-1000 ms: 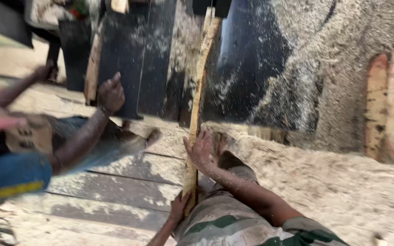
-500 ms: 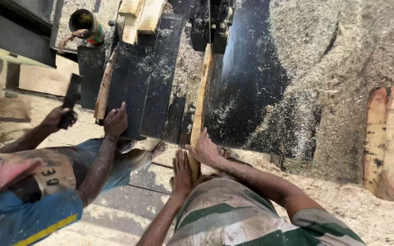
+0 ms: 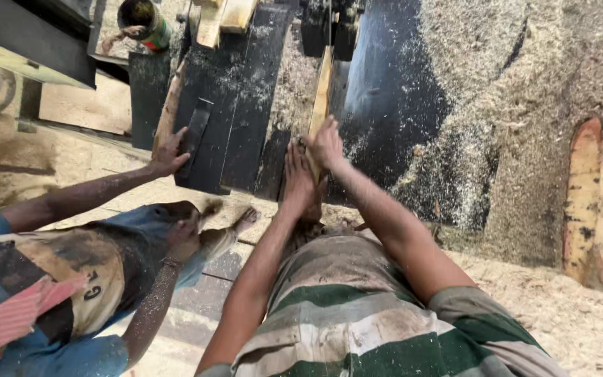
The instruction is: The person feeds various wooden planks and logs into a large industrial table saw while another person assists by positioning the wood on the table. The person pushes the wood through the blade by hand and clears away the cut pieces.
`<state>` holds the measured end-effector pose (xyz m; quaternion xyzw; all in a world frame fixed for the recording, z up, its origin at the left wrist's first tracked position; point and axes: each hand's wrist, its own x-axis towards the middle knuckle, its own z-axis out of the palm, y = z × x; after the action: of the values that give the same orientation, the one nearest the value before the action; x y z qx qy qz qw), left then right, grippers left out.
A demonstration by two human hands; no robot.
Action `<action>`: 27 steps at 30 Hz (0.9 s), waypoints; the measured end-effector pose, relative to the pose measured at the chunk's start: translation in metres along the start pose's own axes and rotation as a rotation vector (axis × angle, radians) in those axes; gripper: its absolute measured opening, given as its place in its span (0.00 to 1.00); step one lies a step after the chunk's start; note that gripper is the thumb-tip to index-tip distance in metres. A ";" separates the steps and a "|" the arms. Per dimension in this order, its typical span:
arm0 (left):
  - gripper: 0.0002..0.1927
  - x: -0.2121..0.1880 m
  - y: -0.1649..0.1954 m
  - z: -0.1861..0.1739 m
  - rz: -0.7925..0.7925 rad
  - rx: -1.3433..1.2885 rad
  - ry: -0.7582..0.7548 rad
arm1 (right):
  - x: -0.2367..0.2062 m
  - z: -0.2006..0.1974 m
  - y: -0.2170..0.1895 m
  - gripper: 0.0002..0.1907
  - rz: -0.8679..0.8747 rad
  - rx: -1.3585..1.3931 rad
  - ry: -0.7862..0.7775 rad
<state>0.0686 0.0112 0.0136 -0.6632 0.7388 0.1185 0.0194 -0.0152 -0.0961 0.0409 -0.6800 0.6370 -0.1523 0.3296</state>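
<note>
Dark sawdust-covered machine table; both arms stretched forward, left hand and right hand together, pressing narrow wooden plank.

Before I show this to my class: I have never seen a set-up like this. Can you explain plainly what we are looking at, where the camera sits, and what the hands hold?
The picture comes from a camera worn on a person's head, looking down over a striped shirt at their own arms. The left hand and the right hand both rest on a narrow wooden strip that lies along a dark machine table dusted with sawdust. Sawdust is heaped to the right, beside pale timber pieces. On the left, a co-worker's hand rests on a dark board. Whether a blade is running cannot be seen.
</note>
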 end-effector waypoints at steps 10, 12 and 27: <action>0.59 -0.081 -0.008 0.009 0.172 -0.338 0.255 | -0.082 -0.020 0.038 0.44 0.118 0.100 -0.426; 0.42 -0.106 -0.020 0.030 0.163 0.094 0.317 | -0.121 0.013 0.046 0.38 0.038 0.172 -0.293; 0.22 -0.053 -0.034 0.026 0.134 -0.063 0.332 | -0.094 0.062 0.020 0.26 -0.100 -0.208 0.349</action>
<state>0.1053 0.0654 -0.0072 -0.6232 0.7703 0.0317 -0.1317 -0.0049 0.0108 0.0027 -0.7043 0.6623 -0.2173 0.1343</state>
